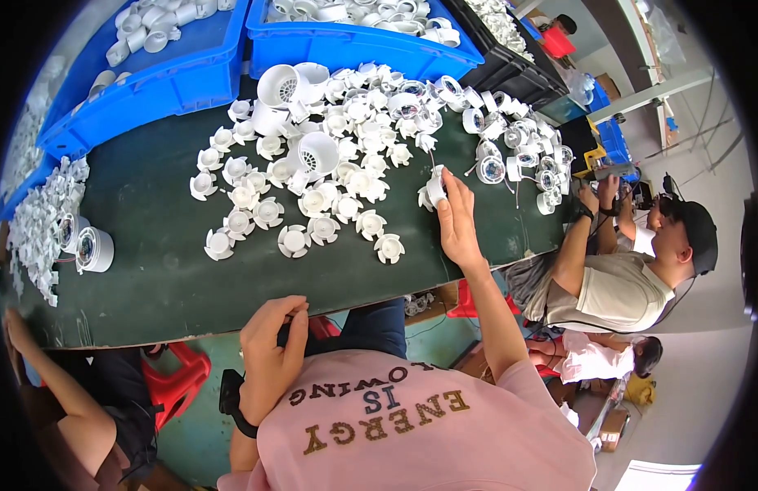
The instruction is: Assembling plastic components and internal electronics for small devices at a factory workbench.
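My right hand [458, 217] reaches over the table and grips a small white round housing [434, 188] from its right side, with a thin wire running up from it. My left hand [274, 337] is held back at the table's near edge, fingers curled and pinched; whether anything is between the fingertips cannot be made out. Left of the housing, several white fan impellers [268, 213] lie scattered and heaped. Among them are larger white cups with grille bottoms [319, 153]. Beyond my right hand sit white housings with metallic motor-like insides [492, 169], some trailing wires.
Blue bins [354, 37] with white parts line the far side of the green table [150, 303], beside a black crate [526, 69]. White scraps [47, 221] and two finished-looking housings [95, 250] lie at the left. A person [616, 278] works at right; another's arm [60, 385] shows at left.
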`<move>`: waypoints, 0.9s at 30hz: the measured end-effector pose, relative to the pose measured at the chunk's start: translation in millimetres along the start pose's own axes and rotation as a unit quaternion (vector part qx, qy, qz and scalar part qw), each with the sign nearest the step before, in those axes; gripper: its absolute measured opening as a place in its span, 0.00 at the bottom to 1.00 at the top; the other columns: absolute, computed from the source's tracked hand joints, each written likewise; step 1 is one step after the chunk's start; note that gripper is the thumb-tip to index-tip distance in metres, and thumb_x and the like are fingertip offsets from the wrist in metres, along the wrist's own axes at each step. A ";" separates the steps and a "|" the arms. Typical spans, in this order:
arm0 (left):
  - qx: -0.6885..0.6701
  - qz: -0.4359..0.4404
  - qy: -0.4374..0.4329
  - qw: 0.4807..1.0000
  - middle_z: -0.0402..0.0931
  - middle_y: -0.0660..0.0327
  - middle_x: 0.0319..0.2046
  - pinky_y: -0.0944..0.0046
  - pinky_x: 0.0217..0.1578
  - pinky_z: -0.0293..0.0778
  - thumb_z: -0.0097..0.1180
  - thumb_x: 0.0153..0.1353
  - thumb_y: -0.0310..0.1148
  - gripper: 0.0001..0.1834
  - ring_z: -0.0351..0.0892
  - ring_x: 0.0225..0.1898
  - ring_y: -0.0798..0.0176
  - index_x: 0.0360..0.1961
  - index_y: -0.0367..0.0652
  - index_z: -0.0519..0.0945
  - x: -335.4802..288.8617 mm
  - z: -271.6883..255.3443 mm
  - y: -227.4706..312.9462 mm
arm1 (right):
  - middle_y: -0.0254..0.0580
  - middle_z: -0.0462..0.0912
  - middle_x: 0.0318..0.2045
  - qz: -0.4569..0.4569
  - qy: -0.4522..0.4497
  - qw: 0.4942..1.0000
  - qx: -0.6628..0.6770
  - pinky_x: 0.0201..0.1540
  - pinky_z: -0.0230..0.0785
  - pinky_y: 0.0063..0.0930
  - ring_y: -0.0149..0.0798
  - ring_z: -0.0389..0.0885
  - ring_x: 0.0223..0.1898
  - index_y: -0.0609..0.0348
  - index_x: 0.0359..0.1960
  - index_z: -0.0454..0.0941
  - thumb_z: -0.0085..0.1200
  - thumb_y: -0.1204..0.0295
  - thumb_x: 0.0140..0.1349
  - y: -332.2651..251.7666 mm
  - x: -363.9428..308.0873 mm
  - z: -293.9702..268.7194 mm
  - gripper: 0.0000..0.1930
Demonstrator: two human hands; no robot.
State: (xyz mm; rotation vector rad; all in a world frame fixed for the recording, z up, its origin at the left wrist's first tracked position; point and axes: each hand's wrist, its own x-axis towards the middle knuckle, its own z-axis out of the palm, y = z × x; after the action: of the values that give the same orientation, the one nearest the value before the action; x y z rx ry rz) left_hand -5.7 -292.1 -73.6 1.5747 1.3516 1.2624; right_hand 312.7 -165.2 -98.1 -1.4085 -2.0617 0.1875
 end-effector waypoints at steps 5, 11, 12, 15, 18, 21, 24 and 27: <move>0.027 -0.014 -0.012 0.999 0.80 0.55 0.31 0.69 0.34 0.73 0.53 0.58 0.19 0.08 0.78 0.30 0.64 0.40 0.32 0.77 5.0 -0.5 6.5 | 0.57 0.64 0.56 -0.036 -0.008 0.995 -0.094 0.57 0.55 0.44 0.56 0.63 0.52 0.65 0.63 0.59 0.42 0.73 0.66 -10.1 7.7 0.0 0.23; 0.025 0.139 -0.076 0.987 0.79 0.54 0.31 0.69 0.31 0.73 0.56 0.56 0.21 0.10 0.79 0.29 0.63 0.41 0.35 0.78 35.5 29.0 22.0 | 0.55 0.68 0.52 -0.016 -0.029 0.993 -0.113 0.56 0.55 0.41 0.52 0.66 0.52 0.63 0.62 0.62 0.39 0.71 0.67 -9.6 16.3 -5.5 0.22; -0.014 0.108 -0.073 0.991 0.79 0.54 0.31 0.68 0.30 0.74 0.56 0.56 0.21 0.12 0.80 0.29 0.62 0.43 0.34 0.77 36.2 34.8 26.5 | 0.55 0.71 0.51 0.004 -0.028 0.998 -0.056 0.57 0.55 0.40 0.52 0.67 0.52 0.64 0.62 0.62 0.38 0.69 0.69 -17.1 17.4 -6.8 0.22; -0.099 0.005 -0.111 0.989 0.79 0.53 0.37 0.64 0.33 0.75 0.53 0.62 0.28 0.19 0.80 0.34 0.60 0.54 0.35 0.70 33.7 37.7 34.1 | 0.47 0.73 0.51 0.030 -0.039 0.972 0.229 0.57 0.61 0.32 0.39 0.71 0.52 0.64 0.62 0.62 0.35 0.60 0.71 -64.6 12.9 -8.7 0.24; -0.482 -0.203 -0.127 0.843 0.73 0.53 0.49 0.61 0.42 0.75 0.37 0.70 0.47 0.27 0.77 0.45 0.59 0.64 0.43 0.58 37.6 40.4 24.2 | 0.43 0.71 0.52 0.025 -0.164 0.910 0.379 0.55 0.62 0.28 0.35 0.71 0.50 0.65 0.59 0.63 0.35 0.56 0.71 -138.2 5.1 -11.9 0.25; -0.520 -0.223 -0.034 0.824 0.70 0.58 0.52 0.61 0.41 0.75 0.40 0.68 0.46 0.28 0.74 0.50 0.61 0.65 0.45 0.58 40.5 34.9 29.0 | 0.54 0.71 0.49 -0.080 -0.193 0.920 0.331 0.58 0.60 0.34 0.50 0.68 0.52 0.65 0.57 0.66 0.37 0.65 0.69 -165.8 10.2 -2.0 0.20; -0.504 -0.199 -0.033 0.840 0.74 0.54 0.46 0.61 0.40 0.76 0.44 0.66 0.45 0.30 0.78 0.43 0.60 0.64 0.40 0.60 40.9 10.4 22.8 | 0.48 0.71 0.46 -0.123 -0.174 0.920 0.328 0.47 0.64 0.30 0.41 0.71 0.43 0.61 0.55 0.69 0.42 0.69 0.67 -152.3 32.9 15.2 0.16; -0.469 -0.141 -0.020 0.872 0.76 0.48 0.44 0.59 0.44 0.77 0.49 0.64 0.32 0.18 0.81 0.41 0.54 0.52 0.34 0.69 35.8 -15.7 17.1 | 0.39 0.75 0.35 -0.073 -0.151 0.940 0.297 0.35 0.67 0.24 0.29 0.73 0.30 0.61 0.51 0.73 0.47 0.75 0.63 -118.6 73.1 17.9 0.15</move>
State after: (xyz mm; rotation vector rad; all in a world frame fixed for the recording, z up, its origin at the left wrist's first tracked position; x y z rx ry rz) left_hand -16.4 -262.2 -45.0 0.6822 0.6864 1.3706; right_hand 191.7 -146.6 -29.1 -0.8895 -2.0820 0.9281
